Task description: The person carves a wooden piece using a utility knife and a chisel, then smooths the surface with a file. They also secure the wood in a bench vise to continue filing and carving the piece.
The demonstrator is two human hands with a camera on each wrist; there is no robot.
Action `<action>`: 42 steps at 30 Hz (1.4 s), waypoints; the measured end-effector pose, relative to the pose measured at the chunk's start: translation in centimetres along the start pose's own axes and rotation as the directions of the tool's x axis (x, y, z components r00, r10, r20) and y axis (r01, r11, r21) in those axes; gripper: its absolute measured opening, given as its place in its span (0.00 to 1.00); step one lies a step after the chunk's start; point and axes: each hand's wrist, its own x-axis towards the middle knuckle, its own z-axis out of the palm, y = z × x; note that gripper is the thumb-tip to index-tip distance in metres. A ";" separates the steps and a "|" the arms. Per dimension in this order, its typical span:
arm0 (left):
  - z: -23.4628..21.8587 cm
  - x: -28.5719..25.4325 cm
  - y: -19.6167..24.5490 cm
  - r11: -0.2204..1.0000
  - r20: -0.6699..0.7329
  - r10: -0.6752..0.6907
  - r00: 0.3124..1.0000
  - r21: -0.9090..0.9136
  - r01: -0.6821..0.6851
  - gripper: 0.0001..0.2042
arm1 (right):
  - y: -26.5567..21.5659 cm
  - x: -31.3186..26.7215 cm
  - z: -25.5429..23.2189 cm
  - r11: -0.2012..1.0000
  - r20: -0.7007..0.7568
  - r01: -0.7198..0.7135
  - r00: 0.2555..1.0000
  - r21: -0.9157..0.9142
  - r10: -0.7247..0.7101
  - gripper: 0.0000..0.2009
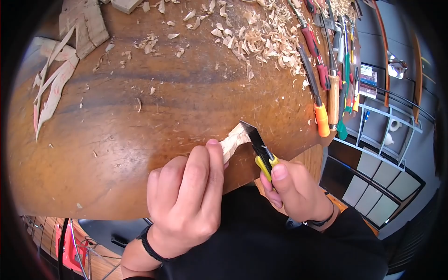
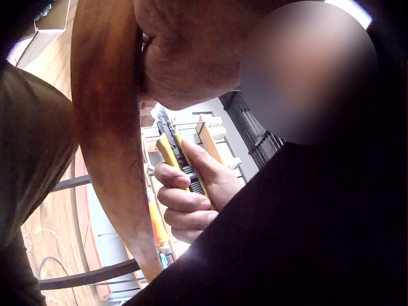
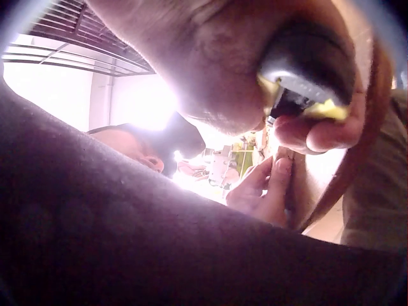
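Note:
My left hand point(image 1: 189, 196) pinches a small piece of carved wood point(image 1: 235, 140) near the front edge of the wooden table point(image 1: 177, 102). The wood is pale, with rough facets cut into it, and its lower end is hidden by the fingers. In my right hand point(image 1: 298, 189) is a yellow and black utility knife point(image 1: 264, 161), gripped by the handle with the thumb along it. Its dark blade lies at the far end of the wood in the head view. From the left wrist, the right fingers show curled round the knife point(image 2: 182, 162).
Wood shavings point(image 1: 266, 42) are heaped at the back of the table. Along the right edge lie several carving tools, among them an orange-handled one point(image 1: 322, 120) and a wooden-handled one point(image 1: 333, 102). Thin wooden offcuts point(image 1: 58, 88) lie at the left. A metal rack point(image 1: 382, 135) stands beyond the table.

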 end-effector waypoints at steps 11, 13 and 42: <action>1.2 -0.7 -0.2 0.991 -0.122 0.076 0.990 0.119 -0.062 0.14 | 1.6 -0.4 0.9 0.995 -0.019 0.018 1.000 0.103 -0.016 0.26; 1.2 -0.7 -0.2 0.991 -0.123 0.076 0.990 0.122 -0.061 0.14 | 1.8 -0.8 0.9 0.995 -0.012 0.007 1.000 0.104 -0.006 0.26; 1.2 -0.7 -0.2 0.993 -0.126 0.085 0.988 0.095 -0.073 0.13 | 1.7 -0.6 0.5 0.996 0.011 0.028 1.000 0.090 -0.029 0.25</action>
